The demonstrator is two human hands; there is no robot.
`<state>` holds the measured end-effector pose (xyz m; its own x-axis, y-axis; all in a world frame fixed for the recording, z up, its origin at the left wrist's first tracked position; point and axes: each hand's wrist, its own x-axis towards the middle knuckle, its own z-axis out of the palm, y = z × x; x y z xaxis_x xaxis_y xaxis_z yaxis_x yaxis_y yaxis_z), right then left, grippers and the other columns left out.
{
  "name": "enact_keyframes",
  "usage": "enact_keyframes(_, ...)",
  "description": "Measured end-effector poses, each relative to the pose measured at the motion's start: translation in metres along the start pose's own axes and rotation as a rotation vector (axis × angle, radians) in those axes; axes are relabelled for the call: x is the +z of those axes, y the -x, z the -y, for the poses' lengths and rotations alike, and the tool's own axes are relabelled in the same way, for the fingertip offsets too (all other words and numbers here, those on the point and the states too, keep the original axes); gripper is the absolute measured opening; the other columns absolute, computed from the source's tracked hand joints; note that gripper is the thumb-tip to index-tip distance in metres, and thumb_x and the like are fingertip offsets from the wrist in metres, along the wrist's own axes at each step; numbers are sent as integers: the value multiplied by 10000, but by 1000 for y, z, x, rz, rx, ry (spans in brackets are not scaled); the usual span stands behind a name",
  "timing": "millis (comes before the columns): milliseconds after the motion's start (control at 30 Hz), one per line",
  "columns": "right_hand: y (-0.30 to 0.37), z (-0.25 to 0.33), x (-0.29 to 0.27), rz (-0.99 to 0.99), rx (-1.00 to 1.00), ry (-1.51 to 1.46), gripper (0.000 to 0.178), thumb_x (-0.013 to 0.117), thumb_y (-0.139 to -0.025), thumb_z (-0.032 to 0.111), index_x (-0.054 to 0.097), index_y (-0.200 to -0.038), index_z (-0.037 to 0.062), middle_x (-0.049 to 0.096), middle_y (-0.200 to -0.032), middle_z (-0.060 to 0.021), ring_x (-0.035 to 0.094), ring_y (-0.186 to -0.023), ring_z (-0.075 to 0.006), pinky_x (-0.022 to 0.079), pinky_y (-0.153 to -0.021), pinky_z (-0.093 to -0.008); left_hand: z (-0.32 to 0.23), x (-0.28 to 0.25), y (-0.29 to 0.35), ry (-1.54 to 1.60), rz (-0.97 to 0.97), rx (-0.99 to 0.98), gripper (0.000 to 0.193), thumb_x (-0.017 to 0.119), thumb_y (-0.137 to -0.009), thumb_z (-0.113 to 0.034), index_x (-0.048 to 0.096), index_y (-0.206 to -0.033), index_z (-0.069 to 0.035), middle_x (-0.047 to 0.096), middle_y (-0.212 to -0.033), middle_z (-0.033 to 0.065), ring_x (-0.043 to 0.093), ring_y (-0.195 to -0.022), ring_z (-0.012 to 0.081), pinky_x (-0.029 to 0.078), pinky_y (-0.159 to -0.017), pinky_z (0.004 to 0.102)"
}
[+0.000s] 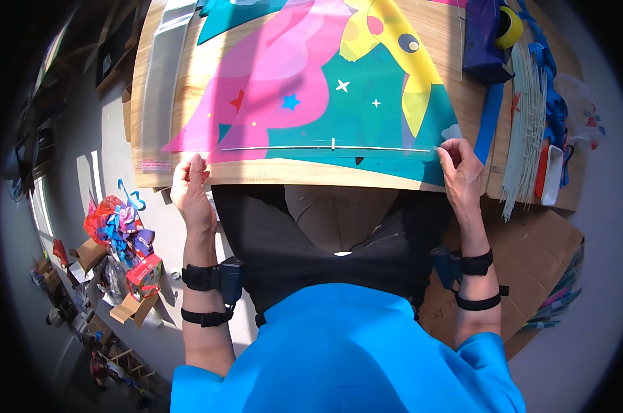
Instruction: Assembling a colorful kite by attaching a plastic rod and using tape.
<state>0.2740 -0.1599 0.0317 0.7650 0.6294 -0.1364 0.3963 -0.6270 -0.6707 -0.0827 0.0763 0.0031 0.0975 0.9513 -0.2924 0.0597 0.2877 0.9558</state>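
Note:
A brightly printed kite sail (pixel 291 96) in pink, teal and yellow lies across the wooden table (pixel 270 173) in front of me. A thin white rod (pixel 277 148) runs along its near edge, with a small upright white piece at its middle. My left hand (pixel 192 189) is closed at the sail's near left corner, thumb and fingers pinching the edge. At the near right corner, beside the rod's right end, my right hand (pixel 463 168) is pinched on the sail's edge. What lies between the fingertips is partly hidden.
Clear plastic sleeves (pixel 161 89) lie along the table's left side. To the right are a dark tape dispenser (pixel 482 41) with yellow tape, a blue strip (pixel 490 124) and a bundle of thin pale rods (pixel 525 131). Flattened cardboard (pixel 532 255) and a red bag (pixel 105 221) are lower down.

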Motion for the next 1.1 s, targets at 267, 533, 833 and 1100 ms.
enact_keyframes(267, 0, 1, 4, -22, 21, 73, 127, 638, -823, 32, 532, -892, 15, 637, -744, -136, 654, -705, -269, 491, -658, -354, 8, 0, -3, 12, 62, -49, 214, 595, -946, -250, 597, -1003, -44, 589, -875, 11, 539, -842, 88, 422, -814, 237)
enact_keyframes(533, -3, -1, 7, 22, 50, 97, 120, 612, -811, 15, 512, -878, 18, 626, -765, -163, 643, -752, -331, 484, -683, -399, 10, -1, -3, 54, 46, -68, 172, 609, -938, -218, 614, -972, -50, 594, -848, -4, 513, -776, 74, 395, -735, 214)
enact_keyframes(833, -5, -5, 11, -2, 5, 89, 129, 627, -803, 25, 511, -853, -2, 591, -698, -116, 616, -671, -203, 472, -652, -325, 12, -3, -7, 53, 63, -86, 167, 620, -932, -216, 616, -944, -50, 579, -829, -15, 489, -750, 62, 386, -713, 210)
enact_keyframes(1100, -5, -4, 7, 11, 25, 154, 137, 631, -799, 27, 504, -850, 11, 558, -692, -114, 576, -645, -241, 453, -643, -349, 10, 6, -4, 46, -3, -99, 203, 659, -905, -200, 636, -977, -11, 603, -845, -2, 518, -760, 65, 409, -731, 207)
